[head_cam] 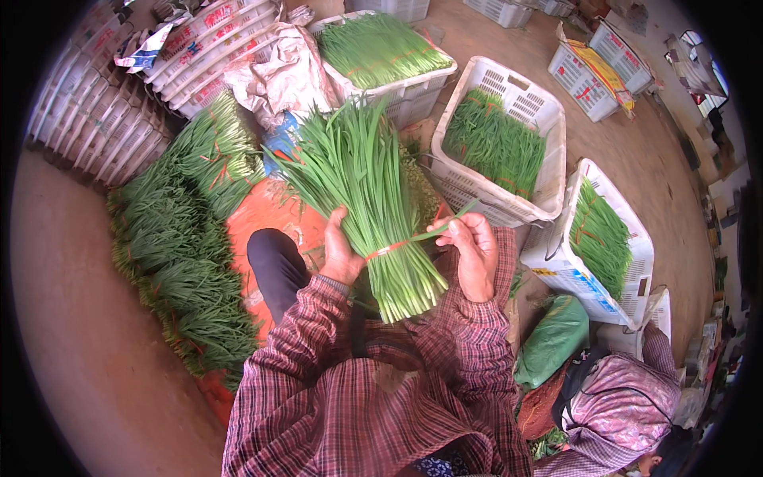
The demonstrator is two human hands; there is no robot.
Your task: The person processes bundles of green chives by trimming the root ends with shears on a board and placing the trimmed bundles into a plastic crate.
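A thick bundle of garlic chives (369, 197) lies across my lap, pale cut ends toward me and green tips pointing away. An orange band (386, 249) circles it near the pale ends. My left hand (342, 250) grips the bundle from its left side, thumb up; its other fingers are hidden beneath. On the right, my right hand (471, 247) pinches a single green leaf (444, 229) between thumb and fingers. That leaf runs from the band out to the upper right.
Banded chive bundles (191, 256) are heaped on an orange sheet (268, 214) at left. White plastic crates (501, 206) holding chives stand ahead and right. Stacked crates (208, 56) rise at upper left. A co-worker (620, 399) bends at lower right beside a green sack (554, 340).
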